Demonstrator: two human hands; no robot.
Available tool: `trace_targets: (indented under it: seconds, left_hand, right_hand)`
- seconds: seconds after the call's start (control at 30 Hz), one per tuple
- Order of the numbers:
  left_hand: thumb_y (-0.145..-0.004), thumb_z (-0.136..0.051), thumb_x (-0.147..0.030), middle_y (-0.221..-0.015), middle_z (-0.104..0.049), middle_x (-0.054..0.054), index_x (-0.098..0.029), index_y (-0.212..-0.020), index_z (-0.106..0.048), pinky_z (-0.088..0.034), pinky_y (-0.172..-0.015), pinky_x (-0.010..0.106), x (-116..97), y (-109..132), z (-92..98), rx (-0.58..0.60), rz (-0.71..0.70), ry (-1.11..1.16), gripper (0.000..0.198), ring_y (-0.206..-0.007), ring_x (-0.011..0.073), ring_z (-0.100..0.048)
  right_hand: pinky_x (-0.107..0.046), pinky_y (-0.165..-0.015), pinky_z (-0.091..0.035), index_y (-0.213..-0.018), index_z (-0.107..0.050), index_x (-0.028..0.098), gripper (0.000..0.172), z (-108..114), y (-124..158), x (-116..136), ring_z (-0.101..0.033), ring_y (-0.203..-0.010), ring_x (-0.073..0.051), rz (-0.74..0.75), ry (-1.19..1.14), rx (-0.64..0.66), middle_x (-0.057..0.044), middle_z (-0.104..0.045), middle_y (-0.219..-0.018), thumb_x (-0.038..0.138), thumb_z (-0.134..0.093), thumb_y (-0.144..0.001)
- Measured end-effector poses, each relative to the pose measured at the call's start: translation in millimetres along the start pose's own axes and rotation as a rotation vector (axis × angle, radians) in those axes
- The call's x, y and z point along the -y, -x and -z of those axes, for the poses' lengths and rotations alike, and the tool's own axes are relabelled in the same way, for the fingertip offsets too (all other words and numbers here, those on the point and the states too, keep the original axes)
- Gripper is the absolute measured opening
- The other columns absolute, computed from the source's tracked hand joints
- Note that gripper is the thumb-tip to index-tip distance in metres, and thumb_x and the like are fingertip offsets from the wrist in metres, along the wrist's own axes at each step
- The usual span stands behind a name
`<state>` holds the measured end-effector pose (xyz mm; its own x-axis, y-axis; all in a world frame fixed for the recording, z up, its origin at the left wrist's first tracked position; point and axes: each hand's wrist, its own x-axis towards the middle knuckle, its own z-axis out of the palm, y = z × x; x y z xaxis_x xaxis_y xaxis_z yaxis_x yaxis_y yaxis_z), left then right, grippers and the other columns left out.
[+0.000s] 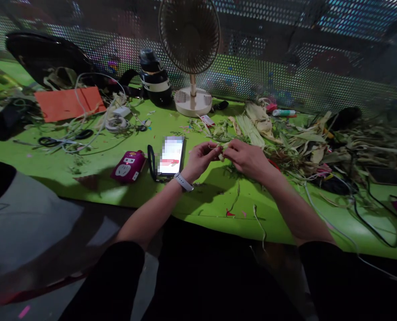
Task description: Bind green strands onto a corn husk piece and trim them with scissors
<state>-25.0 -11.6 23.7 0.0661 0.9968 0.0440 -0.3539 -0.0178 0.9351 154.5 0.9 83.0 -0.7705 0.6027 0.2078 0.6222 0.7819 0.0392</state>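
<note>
One pale strand point(260, 223) crossed the near edge of the green table point(201, 207). Beyond it, left hand point(200, 159) and right hand point(247, 157) jointly pinched a small pale plant piece point(221, 156). A lit phone point(172, 155) lay beside the left hand. Leaf scraps point(250, 128) lay beyond; a fan point(190, 40) stood behind.

Leaves point(315, 154) block rightward passage; the near tabletop point(211, 203) offers room.
</note>
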Motion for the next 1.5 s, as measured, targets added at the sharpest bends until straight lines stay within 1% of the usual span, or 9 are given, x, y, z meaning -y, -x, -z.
trace_targets:
  seconds: [0.1, 0.3, 0.43, 0.53, 0.7, 0.93, 1.13, 1.27, 1.5]
  left_hand:
    - [-0.060, -0.085, -0.046, -0.075, -0.070, 0.001, -0.015, -0.086, -0.070, -0.053, -0.069, 0.024, -1, 1, -0.7, -0.003, -0.029, -0.003, 0.043, -0.067, 0.0091, -0.063]
    - [-0.067, -0.081, -0.047, -0.072, -0.068, 0.001, -0.015, -0.083, -0.070, -0.051, -0.069, 0.024, 1, 1, -1.1, -0.026, -0.137, -0.108, 0.037, -0.066, 0.0092, -0.061]
    - [-0.067, -0.081, -0.046, -0.072, -0.068, 0.001, -0.016, -0.081, -0.069, -0.050, -0.067, 0.023, 3, 3, -4.3, 0.000, -0.172, -0.177, 0.035, -0.066, 0.0095, -0.061]
    - [-0.066, -0.082, -0.046, -0.069, -0.067, 0.000, -0.016, -0.080, -0.068, -0.050, -0.065, 0.023, 4, 6, -8.2, 0.032, -0.141, -0.122, 0.036, -0.064, 0.0089, -0.060]
    - [-0.061, -0.084, -0.049, -0.072, -0.067, 0.000, -0.015, -0.080, -0.068, -0.052, -0.066, 0.025, 4, 8, -12.5, 0.076, -0.027, -0.014, 0.041, -0.064, 0.0083, -0.059]
    - [-0.056, -0.087, -0.047, -0.072, -0.066, -0.001, -0.014, -0.078, -0.067, -0.053, -0.064, 0.024, 6, 8, -12.5, 0.069, 0.069, 0.049, 0.044, -0.063, 0.0076, -0.060]
    - [-0.063, -0.086, -0.040, -0.069, -0.063, -0.001, -0.013, -0.075, -0.065, -0.053, -0.066, 0.025, 8, 6, -10.3, 0.086, 0.153, 0.039, 0.036, -0.061, 0.0072, -0.058]
    - [-0.062, -0.085, -0.042, -0.070, -0.061, -0.002, -0.013, -0.078, -0.066, -0.052, -0.068, 0.024, 6, 5, -7.3, 0.150, 0.144, 0.012, 0.039, -0.064, 0.0068, -0.057]
    - [-0.065, -0.084, -0.040, -0.080, -0.064, -0.001, -0.013, -0.090, -0.064, -0.054, -0.075, 0.025, 6, 5, -6.4, 0.228, 0.064, -0.025, 0.041, -0.073, 0.0074, -0.060]
  right_hand:
    - [-0.026, -0.057, -0.028, -0.103, -0.064, 0.023, 0.029, -1, -1, 0, -0.055, -0.086, -0.018, 0.008, -0.035, -0.007, -0.007, -0.063, -0.116, 0.007, -0.047, -0.085]
    - [-0.027, -0.058, -0.031, -0.107, -0.063, 0.023, 0.031, -7, -1, 0, -0.056, -0.090, -0.019, 0.058, -0.046, 0.002, -0.008, -0.064, -0.115, 0.008, -0.043, -0.088]
    - [-0.032, -0.071, -0.039, -0.106, -0.064, 0.023, 0.027, -19, -4, 0, -0.055, -0.096, -0.021, 0.029, 0.027, -0.179, -0.009, -0.065, -0.108, 0.015, -0.041, -0.094]
    - [-0.038, -0.081, -0.039, -0.105, -0.064, 0.022, 0.026, -34, -7, 0, -0.054, -0.096, -0.024, -0.057, 0.048, -0.319, -0.010, -0.065, -0.099, 0.017, -0.041, -0.095]
    - [-0.038, -0.077, -0.037, -0.106, -0.062, 0.020, 0.028, -52, -9, 0, -0.054, -0.085, -0.024, -0.148, 0.056, -0.362, -0.010, -0.063, -0.086, 0.023, -0.035, -0.098]
    - [-0.037, -0.075, -0.035, -0.098, -0.061, 0.019, 0.030, -46, -10, 2, -0.054, -0.080, -0.024, -0.190, 0.046, -0.319, -0.011, -0.064, -0.082, 0.025, -0.031, -0.099]
    - [-0.034, -0.071, -0.035, -0.097, -0.061, 0.018, 0.029, -46, -12, -2, -0.054, -0.078, -0.023, -0.144, 0.003, -0.232, -0.011, -0.065, -0.082, 0.026, -0.032, -0.099]
    - [-0.031, -0.065, -0.035, -0.100, -0.060, 0.019, 0.033, -50, -12, -6, -0.056, -0.072, -0.021, -0.198, -0.118, -0.250, -0.009, -0.066, -0.079, 0.033, -0.031, -0.101]
    - [-0.026, -0.060, -0.037, -0.096, -0.060, 0.022, 0.039, -50, -11, -8, -0.054, -0.063, -0.014, -0.261, -0.402, -0.389, -0.002, -0.064, -0.079, 0.049, -0.032, -0.101]
